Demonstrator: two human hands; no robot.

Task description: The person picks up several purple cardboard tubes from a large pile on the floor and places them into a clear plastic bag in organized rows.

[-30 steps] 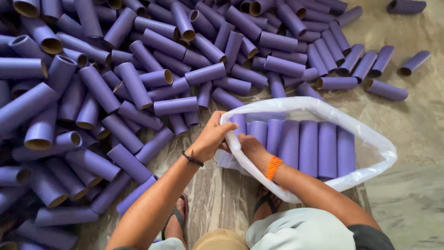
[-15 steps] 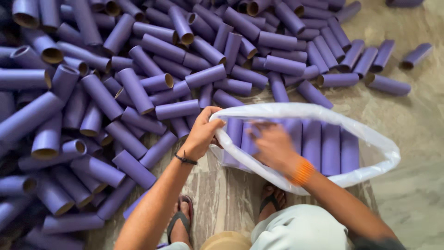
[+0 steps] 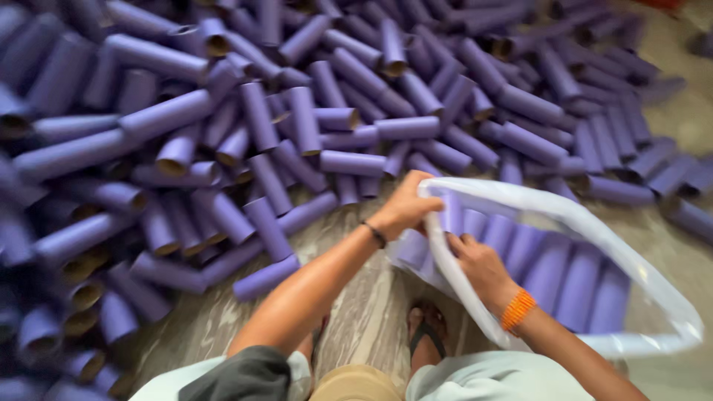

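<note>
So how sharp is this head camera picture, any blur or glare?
Head view: motion blur smears the purple tubes, worst toward the edges; the left hand and right hand at the clear plastic bag are somewhat sharper; soft daylight, faint sheen on the bag's rim.

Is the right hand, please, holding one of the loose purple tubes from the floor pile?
No, the right hand grips the rim of the clear bag, away from the loose tubes.

Purple tubes point(image 3: 349, 162), clear whitish bag point(image 3: 564, 215), orange wristband point(image 3: 518, 309), black bracelet point(image 3: 376, 234).
</note>
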